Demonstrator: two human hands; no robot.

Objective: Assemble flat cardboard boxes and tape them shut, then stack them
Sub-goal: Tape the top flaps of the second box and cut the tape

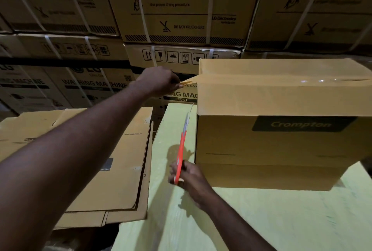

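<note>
An assembled brown cardboard box marked Crompton stands on a pale yellow-green table. A strip of clear brown tape runs along the seam of its top flaps. My left hand pinches the tape's free end, stretched out past the box's left edge. My right hand grips the orange handle of a pair of scissors, blades pointing up beside the box's left side, below the stretched tape.
A pile of flat cardboard boxes lies left of the table. Behind stands a wall of large strapped LG washing machine cartons. The box fills the table's far right part.
</note>
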